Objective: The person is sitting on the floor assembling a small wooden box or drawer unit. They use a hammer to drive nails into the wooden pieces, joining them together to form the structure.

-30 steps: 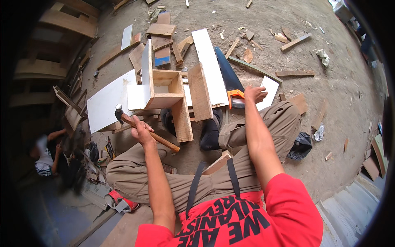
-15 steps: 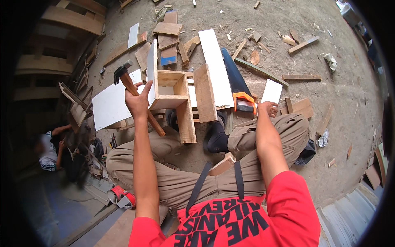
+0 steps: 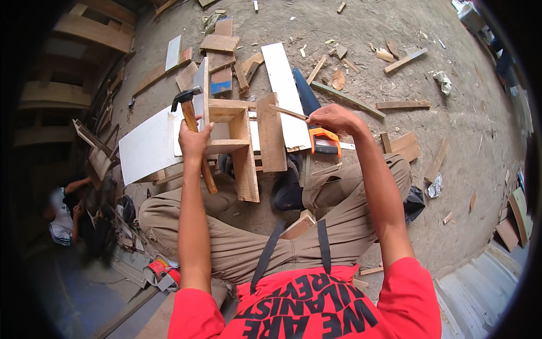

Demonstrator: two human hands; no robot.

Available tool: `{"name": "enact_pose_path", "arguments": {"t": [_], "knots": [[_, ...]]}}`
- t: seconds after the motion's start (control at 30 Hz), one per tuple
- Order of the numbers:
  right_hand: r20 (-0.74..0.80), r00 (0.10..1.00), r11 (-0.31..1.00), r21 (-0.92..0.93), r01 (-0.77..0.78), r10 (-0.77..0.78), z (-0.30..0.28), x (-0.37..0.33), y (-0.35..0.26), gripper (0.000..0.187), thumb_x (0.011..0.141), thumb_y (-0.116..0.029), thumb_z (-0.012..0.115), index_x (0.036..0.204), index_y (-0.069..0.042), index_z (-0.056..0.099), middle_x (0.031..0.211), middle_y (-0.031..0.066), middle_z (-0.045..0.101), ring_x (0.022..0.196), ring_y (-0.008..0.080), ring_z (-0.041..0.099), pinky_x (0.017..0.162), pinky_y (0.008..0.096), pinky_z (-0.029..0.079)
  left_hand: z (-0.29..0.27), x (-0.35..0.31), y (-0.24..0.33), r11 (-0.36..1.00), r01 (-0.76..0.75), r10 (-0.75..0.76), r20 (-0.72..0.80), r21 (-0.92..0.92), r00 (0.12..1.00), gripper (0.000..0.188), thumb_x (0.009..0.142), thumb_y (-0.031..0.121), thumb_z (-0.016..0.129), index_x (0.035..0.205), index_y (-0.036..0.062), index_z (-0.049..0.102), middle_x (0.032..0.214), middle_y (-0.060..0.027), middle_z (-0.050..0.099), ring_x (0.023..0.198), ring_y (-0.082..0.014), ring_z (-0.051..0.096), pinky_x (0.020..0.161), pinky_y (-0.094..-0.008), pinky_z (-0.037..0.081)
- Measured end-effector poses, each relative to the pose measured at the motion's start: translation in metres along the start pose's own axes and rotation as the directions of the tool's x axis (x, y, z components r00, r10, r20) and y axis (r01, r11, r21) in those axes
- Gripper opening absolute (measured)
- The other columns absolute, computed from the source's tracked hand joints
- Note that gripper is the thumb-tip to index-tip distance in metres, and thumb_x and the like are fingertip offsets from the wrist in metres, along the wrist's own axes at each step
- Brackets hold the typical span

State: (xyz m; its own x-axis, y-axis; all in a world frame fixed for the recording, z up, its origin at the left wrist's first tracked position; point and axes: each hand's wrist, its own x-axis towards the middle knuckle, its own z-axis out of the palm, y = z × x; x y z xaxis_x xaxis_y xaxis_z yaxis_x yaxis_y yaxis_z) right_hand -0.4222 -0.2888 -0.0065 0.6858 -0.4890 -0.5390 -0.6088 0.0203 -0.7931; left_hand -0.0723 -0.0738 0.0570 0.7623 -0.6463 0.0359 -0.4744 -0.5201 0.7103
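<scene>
My left hand (image 3: 193, 140) is closed around the wooden handle of a claw hammer (image 3: 189, 110), its dark head pointing up and away. The thumb of that hand lies by the white-faced side of a small box-like wooden frame (image 3: 241, 147) standing between my knees. My right hand (image 3: 334, 119) grips one end of a thin board (image 3: 289, 113), seen nearly edge-on. The board's far end reaches to an upright wooden plank (image 3: 272, 133) at the frame's right. Below my right hand lies a handsaw (image 3: 326, 141) with an orange and black handle; its dark blade runs away from me.
A long white board (image 3: 285, 79) lies beyond the frame, and a wide white panel (image 3: 148, 148) at its left. Offcuts (image 3: 221, 43) litter the dirt floor ahead and right. At far left, a person (image 3: 61, 217) sits among scrap. A red roll (image 3: 161, 272) lies by my left side.
My right hand has lifted the small white-faced board from beside my right knee and swung it left toward the frame, turning it edge-on. The hammer has tilted more upright in my left hand.
</scene>
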Motion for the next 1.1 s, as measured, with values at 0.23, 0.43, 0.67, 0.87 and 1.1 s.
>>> {"name": "enact_pose_path", "arguments": {"t": [0.23,0.43,0.67,0.87,1.1], "knots": [[0.142,0.978,0.938,-0.332,-0.096,0.15,-0.019,0.033,-0.091,0.044,0.08,-0.046,0.073,0.107,-0.01,0.078,0.092,0.004,0.073,0.075,0.0135,0.063,0.066,0.0301,0.049,-0.003,-0.027,0.007,0.992,-0.13,0.129,-0.008,-0.009,0.992,0.047,0.073,0.02,0.085,0.114,0.0074,0.066,0.093,-0.0025,0.066,0.084,-0.014,0.059,0.079,-0.0314,0.049],[0.125,0.97,0.924,-0.349,-0.154,0.209,-0.008,0.045,-0.127,0.051,0.073,-0.051,0.076,0.104,-0.01,0.077,0.092,0.0064,0.074,0.079,0.0179,0.068,0.069,0.0317,0.052,-0.006,-0.031,0.005,0.993,-0.112,0.112,0.0,-0.037,0.994,0.048,0.074,0.02,0.085,0.116,0.0078,0.065,0.098,-0.0059,0.069,0.088,-0.0178,0.063,0.082,-0.0344,0.051],[0.195,0.949,0.951,-0.237,-0.2,0.248,0.002,0.086,-0.096,0.063,0.066,-0.057,0.079,0.113,-0.016,0.075,0.118,0.0104,0.069,0.101,0.0247,0.063,0.085,0.0375,0.05,-0.005,-0.03,0.009,0.991,-0.126,0.127,0.019,-0.053,0.992,0.05,0.074,0.021,0.084,0.118,0.0067,0.065,0.101,-0.0099,0.07,0.092,-0.022,0.066,0.084,-0.0366,0.052],[0.178,0.97,0.949,-0.296,-0.109,0.166,0.03,0.097,-0.094,0.057,0.073,-0.05,0.077,0.111,-0.007,0.075,0.108,0.0099,0.072,0.093,0.0197,0.064,0.082,0.0338,0.05,-0.007,-0.033,0.005,0.989,-0.132,0.133,0.001,-0.069,0.991,0.049,0.075,0.02,0.084,0.118,0.0062,0.065,0.1,-0.0105,0.071,0.089,-0.0216,0.067,0.083,-0.0358,0.053],[0.22,0.954,0.936,-0.33,-0.122,0.202,0.048,0.121,-0.094,0.072,0.066,-0.059,0.078,0.115,-0.007,0.073,0.118,0.015,0.067,0.101,0.027,0.061,0.087,0.0392,0.049,-0.008,-0.033,0.007,0.989,-0.137,0.137,-0.007,-0.059,0.991,0.049,0.074,0.02,0.084,0.117,0.0067,0.065,0.099,-0.0106,0.071,0.089,-0.0215,0.067,0.082,-0.036,0.053]]}}
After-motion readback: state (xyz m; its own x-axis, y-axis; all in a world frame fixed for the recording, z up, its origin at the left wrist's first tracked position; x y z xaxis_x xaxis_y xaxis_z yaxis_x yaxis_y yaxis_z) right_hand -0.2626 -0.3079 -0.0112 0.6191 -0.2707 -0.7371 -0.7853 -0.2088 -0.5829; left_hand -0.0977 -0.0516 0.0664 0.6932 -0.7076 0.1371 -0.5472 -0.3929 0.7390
